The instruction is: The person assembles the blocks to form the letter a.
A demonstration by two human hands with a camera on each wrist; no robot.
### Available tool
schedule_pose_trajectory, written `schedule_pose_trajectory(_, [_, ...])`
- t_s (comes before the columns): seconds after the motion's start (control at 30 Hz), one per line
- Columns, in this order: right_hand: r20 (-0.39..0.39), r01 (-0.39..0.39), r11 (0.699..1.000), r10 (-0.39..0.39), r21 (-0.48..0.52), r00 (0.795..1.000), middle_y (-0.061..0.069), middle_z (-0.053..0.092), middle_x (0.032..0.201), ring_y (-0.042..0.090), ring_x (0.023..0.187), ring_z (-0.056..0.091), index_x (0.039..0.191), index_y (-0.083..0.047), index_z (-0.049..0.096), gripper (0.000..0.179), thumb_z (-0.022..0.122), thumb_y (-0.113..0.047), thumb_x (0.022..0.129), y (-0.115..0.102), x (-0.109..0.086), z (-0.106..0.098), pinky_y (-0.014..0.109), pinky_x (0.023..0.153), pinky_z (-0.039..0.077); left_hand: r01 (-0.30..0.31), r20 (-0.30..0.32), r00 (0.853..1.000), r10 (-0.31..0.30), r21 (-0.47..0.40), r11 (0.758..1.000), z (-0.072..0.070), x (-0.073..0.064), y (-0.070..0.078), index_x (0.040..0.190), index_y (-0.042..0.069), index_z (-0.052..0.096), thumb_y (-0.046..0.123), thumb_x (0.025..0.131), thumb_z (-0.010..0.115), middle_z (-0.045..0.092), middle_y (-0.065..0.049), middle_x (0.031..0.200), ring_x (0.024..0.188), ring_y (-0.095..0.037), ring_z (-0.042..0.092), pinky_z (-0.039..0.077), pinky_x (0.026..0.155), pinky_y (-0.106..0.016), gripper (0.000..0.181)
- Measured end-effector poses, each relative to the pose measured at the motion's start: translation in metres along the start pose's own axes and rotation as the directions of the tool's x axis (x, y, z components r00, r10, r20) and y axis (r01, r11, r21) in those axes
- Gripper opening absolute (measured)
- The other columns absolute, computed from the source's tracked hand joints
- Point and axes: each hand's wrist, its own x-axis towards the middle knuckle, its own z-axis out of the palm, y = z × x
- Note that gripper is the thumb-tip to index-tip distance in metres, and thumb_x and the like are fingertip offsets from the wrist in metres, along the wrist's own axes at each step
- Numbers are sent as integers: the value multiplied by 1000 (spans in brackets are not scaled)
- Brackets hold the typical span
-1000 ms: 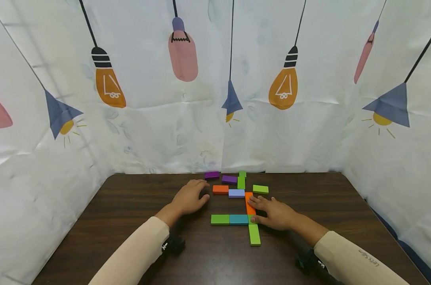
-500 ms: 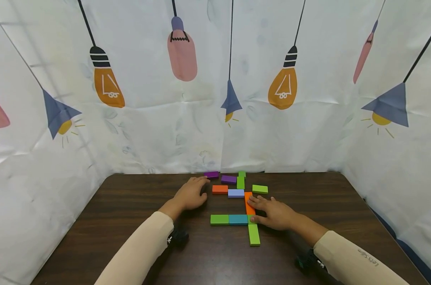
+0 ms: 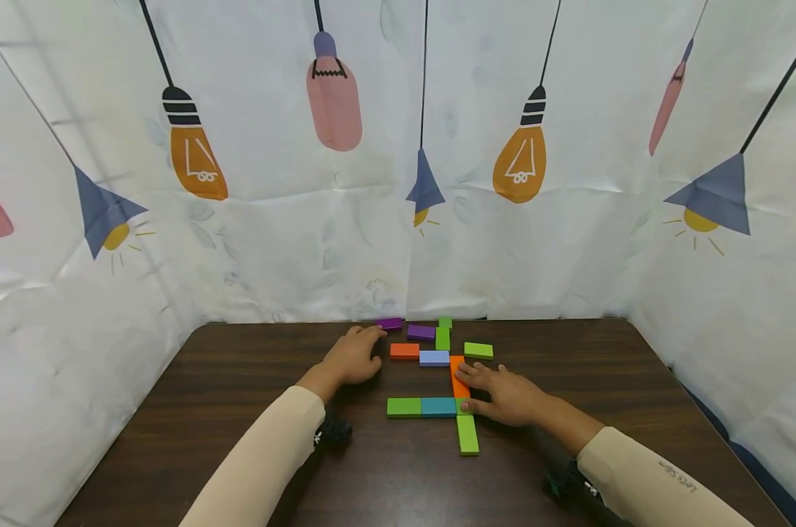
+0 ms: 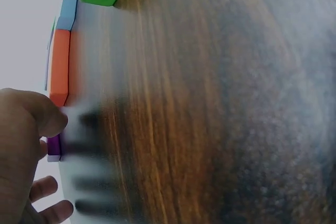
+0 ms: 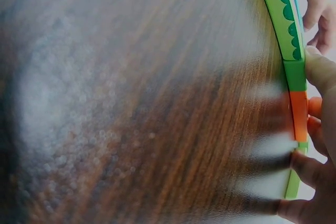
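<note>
My left hand reaches to the far side of the table, fingertips at the near edge of a purple block; whether they touch it I cannot tell. In the left wrist view, the thumb is by the end of an orange block, with the purple block beyond the fingers. My right hand lies spread beside the line of blocks. Its fingertips rest on an upright-running orange block, and the thumb is on a short green block, partly hiding both.
Left of the thumb lie a teal block and a green block; another green block runs nearer. Farther back are a blue block, a second purple block and a loose green block. A patterned curtain surrounds the brown table.
My left hand has moved a little forward, away from the orange block's left side toward the left purple block. The right hand and the blocks have stayed in place.
</note>
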Motion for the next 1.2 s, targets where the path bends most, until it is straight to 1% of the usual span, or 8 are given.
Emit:
schedule_pose_trajectory(0.13, [5,-13,1000,13,2,1000,5,36,162,33,149,32,158,-14,42,73,51,-59,101,-1,1,1,68,113,23,5,-2,1000,-5,8,1000,0,1,-2,149,13,51,20,98,59,46,-9,156,143,-37,37,35,112,-57,52])
schedule_pose_trajectory(0.23, [5,-17,1000,17,-1,1000,3,36,163,31,149,32,158,-15,42,73,51,-60,101,-1,2,1,68,114,22,3,-10,1000,-3,8,1000,-1,1,-4,149,12,51,20,98,58,46,-12,154,142,-38,37,36,111,-58,53])
schedule_pose_trajectory(0.4, [6,-16,1000,16,-9,1000,1,35,163,29,149,32,158,-16,41,74,51,-62,101,0,3,2,66,114,23,25,3,1000,-25,32,999,-2,-2,-5,154,11,47,20,97,59,43,-17,153,141,-41,36,36,110,-60,59])
schedule_pose_trajectory(0.53, [7,-20,1000,20,-8,1000,1,36,163,29,149,32,158,-17,42,73,52,-61,101,-1,2,2,66,114,23,39,5,999,-39,45,998,-4,-6,-5,155,11,46,21,98,59,43,-17,150,137,-40,39,38,108,-59,60])
schedule_pose_trajectory(0.7, [8,-23,1000,23,-4,1000,1,36,163,29,149,32,158,-17,42,73,52,-60,101,-1,2,2,66,114,23,39,-14,999,-39,39,998,-5,-9,-5,149,10,54,19,97,59,46,-17,146,135,-39,40,39,106,-59,52])
schedule_pose_trajectory(0.87, [10,-22,1000,22,-5,1000,1,36,163,29,149,32,158,-16,41,74,52,-61,101,0,3,1,67,114,23,27,-52,998,-24,47,999,-2,-10,-9,137,13,62,19,97,60,50,-14,145,136,-39,42,40,105,-60,40])
schedule_pose_trajectory(1.07, [10,-20,1000,20,-5,1000,1,36,163,29,149,32,158,-16,41,73,52,-60,101,-1,2,1,67,114,23,14,-79,997,-9,54,998,1,-14,-10,128,14,65,26,99,64,54,-11,140,133,-37,46,41,103,-60,31])
schedule_pose_trajectory(1.2, [8,-20,1000,20,-3,1000,2,36,163,29,149,32,158,-15,41,73,53,-60,101,-1,2,1,67,114,23,0,-84,996,5,56,998,1,-17,-11,122,14,65,30,99,67,55,-12,141,132,-36,47,42,103,-58,28])
